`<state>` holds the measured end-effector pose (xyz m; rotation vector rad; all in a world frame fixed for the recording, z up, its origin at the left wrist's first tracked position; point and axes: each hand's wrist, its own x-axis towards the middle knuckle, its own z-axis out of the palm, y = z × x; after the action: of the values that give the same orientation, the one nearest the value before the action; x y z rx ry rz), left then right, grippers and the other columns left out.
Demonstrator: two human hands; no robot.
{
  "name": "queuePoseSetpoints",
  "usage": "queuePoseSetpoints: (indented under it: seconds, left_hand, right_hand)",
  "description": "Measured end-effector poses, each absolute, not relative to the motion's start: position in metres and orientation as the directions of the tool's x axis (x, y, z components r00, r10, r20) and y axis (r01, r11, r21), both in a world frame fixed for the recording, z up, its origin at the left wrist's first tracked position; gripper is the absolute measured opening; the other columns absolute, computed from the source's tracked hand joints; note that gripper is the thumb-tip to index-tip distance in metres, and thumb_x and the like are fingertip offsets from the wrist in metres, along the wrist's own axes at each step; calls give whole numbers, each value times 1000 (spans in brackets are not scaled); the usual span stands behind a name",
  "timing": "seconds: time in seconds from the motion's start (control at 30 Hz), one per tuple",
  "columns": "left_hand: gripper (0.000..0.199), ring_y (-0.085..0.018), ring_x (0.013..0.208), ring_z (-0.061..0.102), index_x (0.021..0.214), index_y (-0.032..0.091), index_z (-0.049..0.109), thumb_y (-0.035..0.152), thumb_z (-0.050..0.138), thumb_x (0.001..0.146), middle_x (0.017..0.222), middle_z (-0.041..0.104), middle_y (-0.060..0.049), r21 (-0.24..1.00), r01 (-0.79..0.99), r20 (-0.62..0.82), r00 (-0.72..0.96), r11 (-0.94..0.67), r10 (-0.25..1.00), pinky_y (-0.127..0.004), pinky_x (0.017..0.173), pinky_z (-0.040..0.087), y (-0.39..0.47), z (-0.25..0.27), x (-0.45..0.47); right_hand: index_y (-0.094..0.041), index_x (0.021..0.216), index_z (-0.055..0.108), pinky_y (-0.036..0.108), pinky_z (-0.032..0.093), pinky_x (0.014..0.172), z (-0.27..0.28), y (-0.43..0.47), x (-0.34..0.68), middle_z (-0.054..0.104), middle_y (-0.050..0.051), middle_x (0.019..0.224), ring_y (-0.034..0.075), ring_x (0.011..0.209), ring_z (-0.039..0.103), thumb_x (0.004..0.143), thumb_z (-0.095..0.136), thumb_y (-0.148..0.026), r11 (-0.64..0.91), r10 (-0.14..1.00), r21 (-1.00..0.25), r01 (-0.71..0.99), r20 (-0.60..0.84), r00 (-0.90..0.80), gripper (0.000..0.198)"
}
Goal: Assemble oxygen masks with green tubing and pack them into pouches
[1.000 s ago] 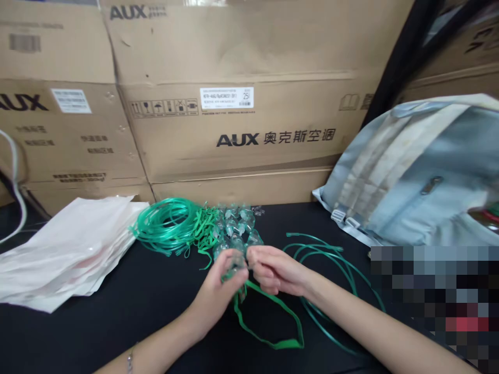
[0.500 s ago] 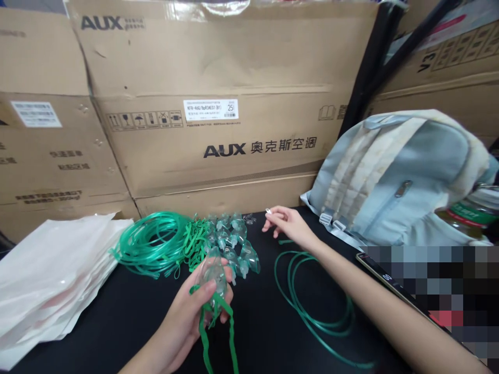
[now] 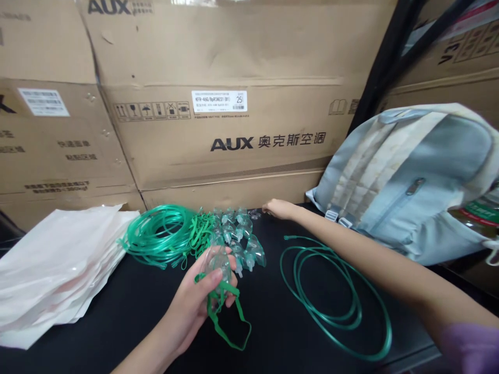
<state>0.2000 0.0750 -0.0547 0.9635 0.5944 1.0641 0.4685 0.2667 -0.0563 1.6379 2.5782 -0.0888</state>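
Observation:
My left hand (image 3: 205, 291) is closed around a clear oxygen mask (image 3: 219, 265), the thumb pressed on its front. From the mask hangs a green elastic strap (image 3: 245, 332) in a loop. My right hand (image 3: 277, 209) reaches to the back of the black table, fingers curled; what they hold, if anything, is too small to make out. Just left of those fingers lie small shiny pieces (image 3: 254, 214). Beyond my left hand, several more clear masks (image 3: 255, 250) rest in a cluster. A coil of thin green tubing (image 3: 300, 306) lies below my right forearm.
A thick bundle of green tubing (image 3: 156, 236) and a heap of green straps (image 3: 200, 231) sit left of the masks. White bags (image 3: 58, 259) are stacked at the far left. Cardboard boxes (image 3: 234, 57) wall off the back; a light-blue backpack (image 3: 393, 182) leans at the right.
My right hand has moved to the back beside the shiny pieces; earlier it pinched a small white piece in the air. The mask stays in my left hand, its strap swung right. The view has shifted.

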Motion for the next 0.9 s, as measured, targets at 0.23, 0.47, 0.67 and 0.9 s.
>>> queuePoseSetpoints:
  seconds: [0.23,0.47,0.67,0.9]
  left_hand:
    - [32,-9,61,45,99,20,56,33,64,71,90,51,-4,865,-473,39,397,168,917,-21,49,40,75,-54,201]
    - [31,-8,58,45,98,21,55,34,63,71,88,51,-3,859,-480,34,400,178,916,-21,49,39,75,-54,203]
    - [33,-9,60,45,99,20,56,34,64,71,89,51,-3,863,-476,33,390,170,920,-20,49,40,79,-57,202]
    - [32,-10,62,47,103,21,55,32,62,74,92,52,-4,870,-469,50,393,154,918,-22,51,41,81,-60,199]
  right_hand:
    - [-15,110,51,38,48,78,-65,286,464,54,8,110,17,93,56,86,48,-30,476,877,199,856,-40,-479,28]
    - [-15,112,50,40,46,81,-69,286,467,53,7,111,19,97,54,87,47,-29,588,792,229,776,30,-610,29]
    - [-13,112,52,29,41,81,-66,292,456,54,13,108,19,100,51,90,39,-25,649,740,262,714,-1,-672,28]
    - [-13,102,54,27,39,74,-67,292,448,55,14,103,20,95,52,88,42,-27,647,737,273,712,18,-676,23]
